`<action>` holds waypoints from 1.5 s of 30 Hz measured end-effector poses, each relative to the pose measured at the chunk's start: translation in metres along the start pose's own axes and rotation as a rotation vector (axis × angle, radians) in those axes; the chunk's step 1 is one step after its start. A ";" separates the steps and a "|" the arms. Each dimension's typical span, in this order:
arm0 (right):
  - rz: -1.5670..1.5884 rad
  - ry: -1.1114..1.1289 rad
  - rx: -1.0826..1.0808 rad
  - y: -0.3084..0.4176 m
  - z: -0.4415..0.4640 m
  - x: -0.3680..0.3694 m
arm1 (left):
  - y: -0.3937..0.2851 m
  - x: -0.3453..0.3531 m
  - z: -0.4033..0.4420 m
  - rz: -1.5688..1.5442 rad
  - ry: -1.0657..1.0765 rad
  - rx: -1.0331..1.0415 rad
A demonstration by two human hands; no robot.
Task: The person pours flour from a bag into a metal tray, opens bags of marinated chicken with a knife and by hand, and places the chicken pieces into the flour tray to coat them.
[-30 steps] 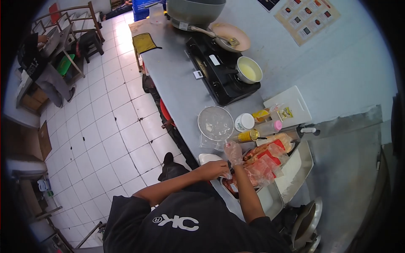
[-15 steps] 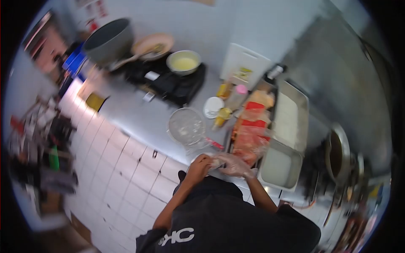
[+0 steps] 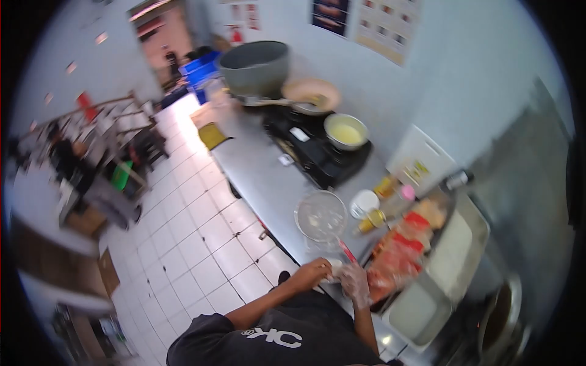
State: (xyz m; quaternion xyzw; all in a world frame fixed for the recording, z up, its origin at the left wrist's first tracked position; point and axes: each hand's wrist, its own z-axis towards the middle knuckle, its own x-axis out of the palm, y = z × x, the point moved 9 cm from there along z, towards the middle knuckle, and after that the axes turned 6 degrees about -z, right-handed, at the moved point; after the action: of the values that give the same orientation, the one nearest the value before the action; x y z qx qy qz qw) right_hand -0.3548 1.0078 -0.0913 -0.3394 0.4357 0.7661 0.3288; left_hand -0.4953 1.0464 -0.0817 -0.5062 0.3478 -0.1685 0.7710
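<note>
Held a pale piece [image 3: 334,266], too blurred to identify, narrowly in the fingertips of the bare left hand [image 3: 316,273], right at the near edge of the table [image 3: 256,174]. Had the gloved right hand [image 3: 355,283] close against its other side, finger opening impossible to tell. Could not make out its long axis. Faced a red strip [image 3: 347,251] running from the sieve [image 3: 320,216] toward the right hand. Had bagged food [image 3: 397,251] nearer that hand too, just rightward, stretching away beside the metal pan [image 3: 473,247]. Met tabletop ahead-left between sieve and stove [image 3: 311,154], with floor [image 3: 201,226] past the edge.
</note>
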 end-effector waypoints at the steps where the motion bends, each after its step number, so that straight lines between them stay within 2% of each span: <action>1: 0.012 -0.008 -0.010 0.005 0.006 -0.003 | -0.001 -0.001 -0.001 0.046 -0.007 0.060; 6: -0.110 0.093 -0.047 0.012 0.019 -0.005 | -0.005 -0.011 -0.006 -0.026 -0.155 0.001; 9: 0.019 0.076 0.058 0.008 0.023 -0.006 | 0.003 -0.009 -0.008 -0.074 -0.202 0.005; 12: -0.162 0.149 -0.043 0.006 0.027 0.009 | 0.004 -0.017 -0.002 -0.117 -0.281 -0.033; 14: -0.141 0.141 -0.109 0.030 0.043 -0.006 | 0.004 -0.020 0.003 -0.107 -0.303 -0.071; 15: -0.111 0.161 -0.145 0.050 0.055 -0.018 | -0.005 -0.021 0.006 -0.006 -0.307 0.018; 16: -0.081 0.179 -0.178 0.061 0.060 -0.023 | -0.006 -0.025 0.011 -0.005 -0.312 0.013; 17: -0.079 0.183 -0.181 0.057 0.058 -0.017 | -0.012 -0.019 0.019 0.050 -0.209 0.076; 18: -0.022 0.279 -0.107 0.040 0.056 0.002 | -0.018 -0.013 0.024 0.105 -0.106 0.141; 19: 0.034 0.374 -0.034 0.022 0.054 0.020 | -0.019 -0.016 0.027 0.107 -0.113 0.144; 20: 0.031 0.376 -0.041 0.010 0.056 0.030 | -0.021 -0.013 0.029 0.171 -0.062 0.144; 22: 0.149 0.503 -0.239 0.012 0.053 0.052 | -0.025 -0.011 0.024 0.241 -0.017 0.138; 25: 0.129 0.501 -0.373 0.021 0.058 0.053 | -0.034 -0.040 0.004 0.176 -0.166 0.188; 27: 0.153 0.452 -0.424 0.013 0.057 0.056 | -0.012 -0.072 -0.029 -0.040 -0.455 0.024; 28: 0.190 0.415 -0.464 0.012 0.052 0.055 | -0.001 -0.075 -0.047 -0.034 -0.467 0.025; 29: 0.231 0.428 -0.384 0.003 0.050 0.061 | 0.033 -0.080 -0.069 -0.115 -0.513 -0.142; 30: 0.239 0.444 -0.402 0.004 0.046 0.062 | 0.068 -0.080 -0.094 -0.199 -0.562 -0.312; 31: 0.232 0.402 -0.376 0.006 0.048 0.053 | 0.082 -0.081 -0.115 -0.198 -0.590 -0.325; 33: 0.208 0.304 -0.327 -0.001 0.051 0.049 | 0.142 -0.052 -0.155 -0.237 -0.344 -0.682; 34: 0.117 0.302 -0.463 -0.010 0.050 0.057 | 0.173 -0.032 -0.172 -0.183 -0.229 -0.646; 35: 0.036 0.307 -0.582 -0.015 0.038 0.067 | 0.181 -0.026 -0.184 -0.146 -0.126 -0.699; 36: 0.092 0.368 -0.395 -0.002 0.046 0.051 | 0.182 -0.006 -0.186 -0.127 -0.002 -0.749; 37: 0.134 0.414 -0.204 0.018 0.071 0.022 | 0.177 -0.001 -0.185 -0.174 0.017 -0.748; 38: 0.155 0.419 -0.188 0.030 0.084 0.006 | 0.167 0.001 -0.179 -0.216 0.049 -0.740; 40: 0.126 0.252 -0.261 0.042 0.101 -0.039 | 0.124 -0.004 -0.154 -0.383 0.155 -0.666; 42: 0.065 0.116 -0.253 0.050 0.111 -0.082 | 0.099 -0.005 -0.130 -0.173 0.403 -0.673; 44: 0.050 0.115 -0.167 0.065 0.133 -0.119 | 0.081 -0.009 -0.083 -0.188 0.192 -0.351; 45: 0.061 0.112 -0.124 0.072 0.139 -0.139 | 0.073 -0.011 -0.063 -0.478 0.078 -0.343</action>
State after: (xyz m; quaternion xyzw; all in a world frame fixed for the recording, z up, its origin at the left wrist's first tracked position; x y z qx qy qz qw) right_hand -0.3677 1.0740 0.1067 -0.3880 0.4154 0.7811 0.2586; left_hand -0.5547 1.0429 -0.1586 -0.6898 0.2715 -0.3033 0.5988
